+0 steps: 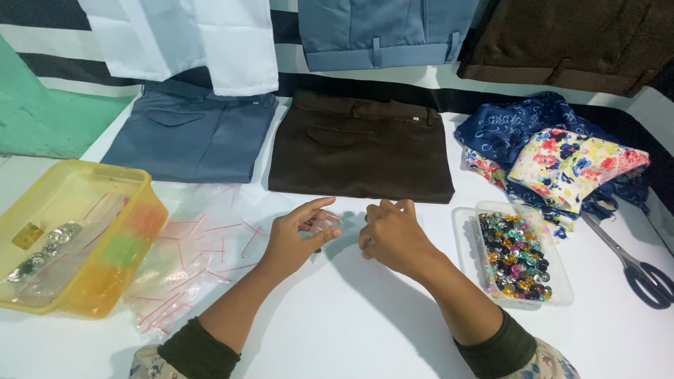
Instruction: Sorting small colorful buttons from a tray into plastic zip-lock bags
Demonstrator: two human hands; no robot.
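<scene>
My left hand (295, 235) pinches a small clear plastic bag (327, 222) just above the white table, in front of the folded brown trousers (361, 147). My right hand (393, 235) is curled close beside it, fingers bent inward near the bag's right edge; whether it grips anything is hidden. To the right lies a clear tray of several colourful buttons (516, 256). A pile of small clear bags with red strips (203, 253) lies left of my left hand.
A yellow plastic container (133, 210) with silver buttons stands at the left. Folded blue-grey trousers (189, 133) lie at the back left, floral cloth (562, 158) at the back right, scissors (635, 267) by the right edge. More trousers hang behind.
</scene>
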